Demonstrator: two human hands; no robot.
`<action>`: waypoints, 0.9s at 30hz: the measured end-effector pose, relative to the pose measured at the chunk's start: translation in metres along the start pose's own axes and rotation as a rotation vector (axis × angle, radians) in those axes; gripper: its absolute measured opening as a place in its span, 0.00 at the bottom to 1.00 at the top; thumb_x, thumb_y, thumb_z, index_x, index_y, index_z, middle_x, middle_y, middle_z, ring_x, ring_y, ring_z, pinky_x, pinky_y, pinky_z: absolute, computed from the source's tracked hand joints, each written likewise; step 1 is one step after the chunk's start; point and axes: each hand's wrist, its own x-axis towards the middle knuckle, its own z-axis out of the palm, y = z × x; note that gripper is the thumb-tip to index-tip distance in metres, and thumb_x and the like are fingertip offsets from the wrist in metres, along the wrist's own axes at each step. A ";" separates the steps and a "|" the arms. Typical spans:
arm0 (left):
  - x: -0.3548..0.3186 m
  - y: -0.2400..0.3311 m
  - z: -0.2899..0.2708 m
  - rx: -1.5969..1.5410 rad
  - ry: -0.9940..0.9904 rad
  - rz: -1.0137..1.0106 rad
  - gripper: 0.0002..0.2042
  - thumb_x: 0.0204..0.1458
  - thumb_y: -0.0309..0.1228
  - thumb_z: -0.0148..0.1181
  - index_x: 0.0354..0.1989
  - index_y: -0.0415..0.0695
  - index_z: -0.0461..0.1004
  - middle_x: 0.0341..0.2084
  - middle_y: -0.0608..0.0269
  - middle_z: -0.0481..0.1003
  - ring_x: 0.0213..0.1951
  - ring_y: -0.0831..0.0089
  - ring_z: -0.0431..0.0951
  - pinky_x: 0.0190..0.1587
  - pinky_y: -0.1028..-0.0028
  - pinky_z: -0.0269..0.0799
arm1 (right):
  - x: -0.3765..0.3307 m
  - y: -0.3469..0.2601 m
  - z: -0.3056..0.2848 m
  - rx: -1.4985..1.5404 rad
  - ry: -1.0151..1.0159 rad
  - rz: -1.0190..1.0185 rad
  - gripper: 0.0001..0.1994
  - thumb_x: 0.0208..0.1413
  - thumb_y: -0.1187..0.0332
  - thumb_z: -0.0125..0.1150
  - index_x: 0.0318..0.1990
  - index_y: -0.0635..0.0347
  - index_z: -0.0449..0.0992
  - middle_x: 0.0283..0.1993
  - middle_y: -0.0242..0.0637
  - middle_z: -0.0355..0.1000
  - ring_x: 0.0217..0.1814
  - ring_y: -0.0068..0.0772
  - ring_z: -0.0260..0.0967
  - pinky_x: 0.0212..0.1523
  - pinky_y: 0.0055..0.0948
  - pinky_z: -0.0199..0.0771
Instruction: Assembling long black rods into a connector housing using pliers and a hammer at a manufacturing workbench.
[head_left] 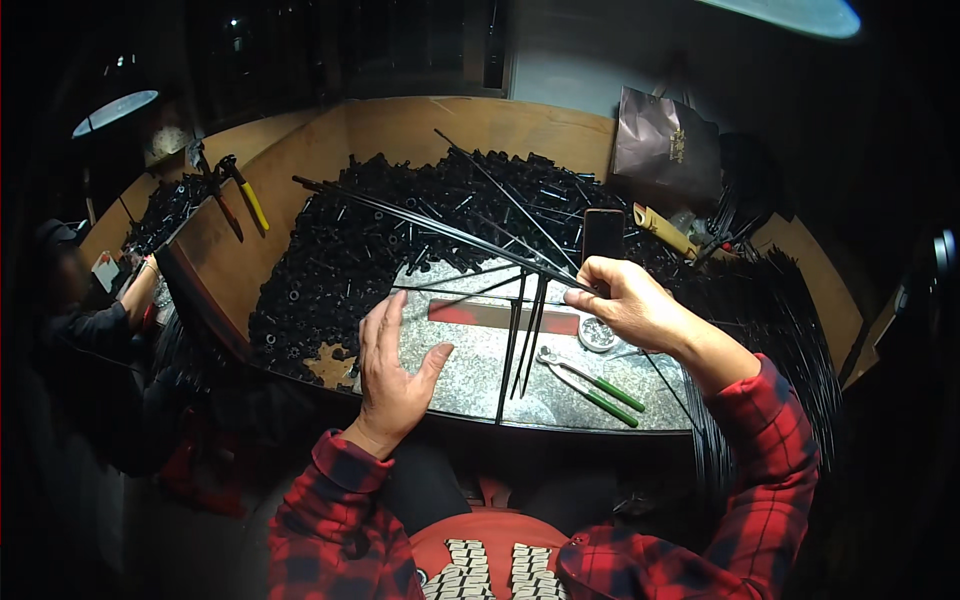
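Note:
My right hand [640, 308] is closed in a pinch on a bundle of long thin black rods [450, 232], which look like umbrella ribs. The bundle slants up and leftward over a pile of black parts, while thinner jointed rods [514, 345] hang from it over a speckled grey slab [455, 375]. My left hand [395, 375] is open, fingers stretched and thumb apart, at the slab's left edge; one thin rod ends close to its fingertips. Beneath the rods lie a reddish-brown bar [470, 314], a small round dish [597, 334] and green-handled pincers [592, 388].
Small black parts [320, 255] are heaped inside a wooden-walled bench [480, 128]. A phone [603, 235] and a paper bag [665, 148] stand at the back right. Black rods [790, 330] hang off the right side. Yellow-handled pliers [250, 200] hang left, near another person's hand [140, 290].

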 end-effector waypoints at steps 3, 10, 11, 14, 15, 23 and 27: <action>0.000 -0.003 0.002 0.055 -0.087 0.029 0.37 0.49 0.41 0.67 0.61 0.30 0.58 0.55 0.44 0.66 0.57 0.54 0.66 0.59 0.65 0.61 | -0.001 0.000 0.003 0.039 -0.021 -0.010 0.15 0.56 0.63 0.62 0.26 0.63 0.68 0.21 0.34 0.64 0.25 0.21 0.59 0.28 0.28 0.64; 0.000 0.007 0.019 -0.074 -0.372 -0.041 0.55 0.43 0.54 0.67 0.64 0.23 0.43 0.65 0.30 0.46 0.69 0.42 0.44 0.68 0.58 0.43 | -0.004 -0.004 0.012 0.048 -0.048 -0.061 0.11 0.57 0.68 0.63 0.29 0.60 0.67 0.23 0.23 0.61 0.25 0.12 0.54 0.24 0.20 0.56; -0.001 0.010 0.022 -0.071 -0.371 -0.045 0.55 0.43 0.54 0.67 0.64 0.23 0.43 0.65 0.30 0.46 0.69 0.42 0.44 0.68 0.58 0.43 | -0.003 -0.003 0.015 0.038 -0.030 -0.106 0.11 0.56 0.68 0.64 0.29 0.61 0.67 0.23 0.24 0.62 0.26 0.13 0.55 0.24 0.21 0.57; 0.003 0.024 0.036 -0.120 -0.426 -0.196 0.63 0.35 0.55 0.72 0.65 0.21 0.34 0.65 0.25 0.39 0.69 0.39 0.38 0.69 0.56 0.38 | -0.003 -0.008 0.022 -0.085 0.011 -0.264 0.12 0.50 0.70 0.67 0.34 0.63 0.68 0.29 0.35 0.65 0.31 0.23 0.61 0.31 0.26 0.64; 0.006 0.027 0.040 -0.175 -0.460 -0.258 0.66 0.33 0.55 0.74 0.64 0.21 0.32 0.65 0.23 0.37 0.69 0.38 0.38 0.69 0.55 0.37 | -0.004 -0.007 0.025 -0.117 0.030 -0.362 0.12 0.49 0.71 0.67 0.35 0.63 0.68 0.32 0.38 0.66 0.32 0.26 0.63 0.33 0.28 0.66; 0.014 0.031 0.073 -0.465 -0.186 -0.167 0.40 0.47 0.27 0.67 0.63 0.25 0.47 0.52 0.44 0.68 0.56 0.61 0.68 0.64 0.61 0.55 | -0.016 -0.028 0.037 -0.157 0.014 -0.559 0.31 0.42 0.84 0.62 0.57 0.64 0.60 0.47 0.51 0.64 0.45 0.54 0.66 0.43 0.39 0.69; 0.028 0.021 0.063 -0.907 0.149 -0.248 0.19 0.50 0.10 0.47 0.52 0.35 0.64 0.40 0.60 0.72 0.40 0.74 0.76 0.42 0.79 0.74 | -0.025 -0.023 0.041 -0.043 0.062 -0.644 0.31 0.46 0.84 0.58 0.60 0.66 0.57 0.51 0.52 0.63 0.49 0.51 0.67 0.46 0.38 0.70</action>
